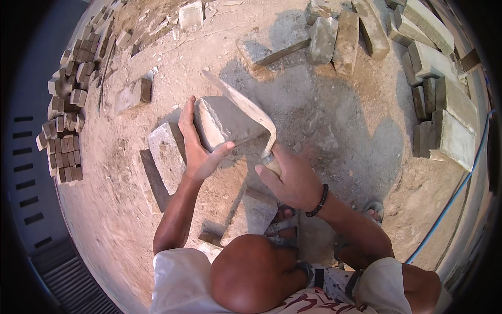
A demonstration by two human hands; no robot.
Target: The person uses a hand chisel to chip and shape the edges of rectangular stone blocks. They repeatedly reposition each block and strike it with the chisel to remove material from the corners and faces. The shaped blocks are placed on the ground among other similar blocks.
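Grey small pavers (65, 112) sit stacked in rows at far left along the edge of the sandy ground (120, 209), well apart from the hands. Next right, several flat slabs (166, 154) lie loose in the dirt just under the working zone, one below the left forearm, another (253, 214) near the sandalled feet (282, 227). Left hand (196, 149) is wrapped around the near end of a grey stone block (222, 123), thumb on one face, fingers on the other, holding it tilted up off the ground so its broad face is presented to the tool. Right hand (293, 180), with a dark bead bracelet (319, 201) at the wrist, is clenched on the handle of a trowel (246, 107); blade lies flat along the block's top edge, touching it, looks like scraping or spreading, can't tell which. Further right, larger blocks (334, 39) stand in a row at top, and a curved stack of big slabs (444, 115) lines the right rim. Blue hose (455, 193) runs down the right side. Nothing blocks the hands; loose slabs underfoot crowd the stance.
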